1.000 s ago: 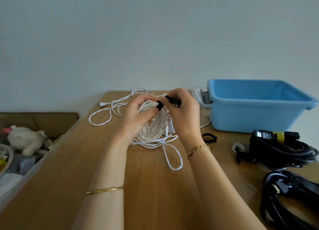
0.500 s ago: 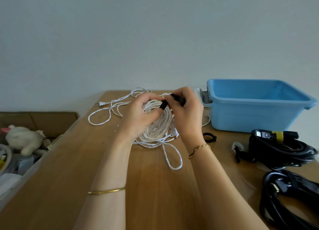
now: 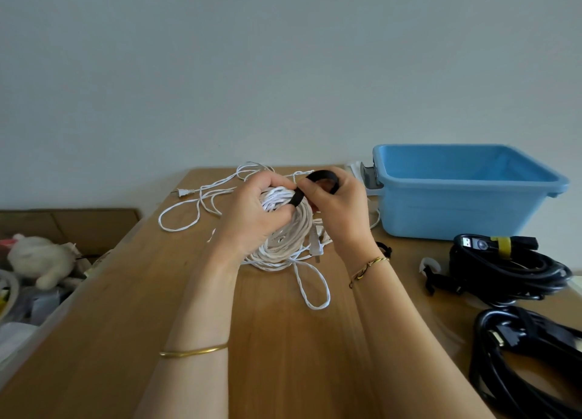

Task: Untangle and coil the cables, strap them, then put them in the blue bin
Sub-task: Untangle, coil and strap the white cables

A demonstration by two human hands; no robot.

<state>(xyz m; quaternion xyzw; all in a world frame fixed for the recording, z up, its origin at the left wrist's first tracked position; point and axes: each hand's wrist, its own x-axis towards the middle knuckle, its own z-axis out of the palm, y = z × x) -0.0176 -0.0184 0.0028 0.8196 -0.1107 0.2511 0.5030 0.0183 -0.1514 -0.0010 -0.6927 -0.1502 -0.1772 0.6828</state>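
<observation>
at frame centre the white cable coil is gripped by the left hand; the black strap, arching up and right, is pinched by the right hand.

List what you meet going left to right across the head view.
White plush toy → white plug → left hand gripping the white cable coil → right hand pinching the black strap → blue bin.

No text can be read; the print along the white cable is too small
</observation>
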